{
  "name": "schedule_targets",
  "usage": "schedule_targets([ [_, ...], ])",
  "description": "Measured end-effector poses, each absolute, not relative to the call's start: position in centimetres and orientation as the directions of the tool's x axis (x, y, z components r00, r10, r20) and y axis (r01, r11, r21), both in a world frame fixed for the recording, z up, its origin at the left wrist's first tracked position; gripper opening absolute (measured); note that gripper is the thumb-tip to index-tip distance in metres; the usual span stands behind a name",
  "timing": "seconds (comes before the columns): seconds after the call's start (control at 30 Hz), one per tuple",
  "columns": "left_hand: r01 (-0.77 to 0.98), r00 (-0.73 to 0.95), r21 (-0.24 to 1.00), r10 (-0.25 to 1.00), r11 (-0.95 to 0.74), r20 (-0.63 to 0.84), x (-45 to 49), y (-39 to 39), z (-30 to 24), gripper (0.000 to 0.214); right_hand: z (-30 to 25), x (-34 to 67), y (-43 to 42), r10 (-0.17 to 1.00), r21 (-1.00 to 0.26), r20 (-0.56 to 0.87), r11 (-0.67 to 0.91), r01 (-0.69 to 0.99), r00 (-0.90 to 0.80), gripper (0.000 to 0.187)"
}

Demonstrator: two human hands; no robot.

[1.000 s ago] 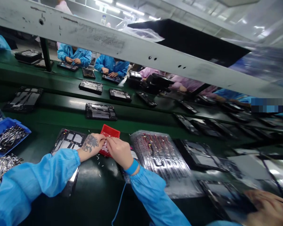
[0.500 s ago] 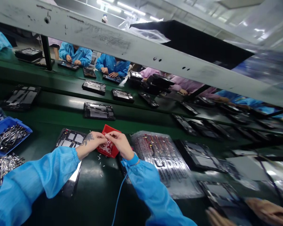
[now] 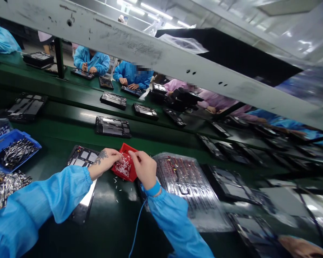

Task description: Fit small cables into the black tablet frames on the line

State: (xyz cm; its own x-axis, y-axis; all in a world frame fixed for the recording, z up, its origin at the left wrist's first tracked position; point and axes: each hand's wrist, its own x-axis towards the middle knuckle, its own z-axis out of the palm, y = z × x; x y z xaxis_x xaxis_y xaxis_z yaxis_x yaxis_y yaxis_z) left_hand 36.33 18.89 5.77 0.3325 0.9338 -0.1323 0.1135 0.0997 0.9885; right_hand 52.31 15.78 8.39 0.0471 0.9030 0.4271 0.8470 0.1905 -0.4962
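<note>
While your left hand [image 3: 106,160] and right hand [image 3: 143,169] curl pinched over the little red tray [image 3: 124,167], its long axis slanting toward you on the green bench [image 3: 110,215], can't tell if they're gripping anything.

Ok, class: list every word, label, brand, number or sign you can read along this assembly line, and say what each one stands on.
No word, brand or number is legible.
Scuffed marks on the grey metal beam: too worn to read.
Pale strip on the blue plastic bin: too small to read.
</note>
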Motion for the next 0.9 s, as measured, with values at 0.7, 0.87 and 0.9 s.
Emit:
schedule_targets([
  [0.7,-0.062,0.246,0.974,0.949,0.219,-0.198,32.9,17.9,7.1,0.018,9.1,51.5,15.1,0.861,-0.037,0.495,0.152,0.988,-0.115,0.033],
  [0.87,-0.247,0.149,0.934,0.962,0.259,-0.227,32.0,16.8,7.5,0.025,8.8,45.7,12.8,0.901,-0.228,0.376,0.316,0.921,-0.216,0.024],
  [0.9,-0.268,0.132,0.93,0.966,0.25,-0.221,31.8,16.6,7.7,0.024,8.5,44.4,12.7,0.911,-0.249,0.357,0.304,0.919,-0.205,0.023],
])
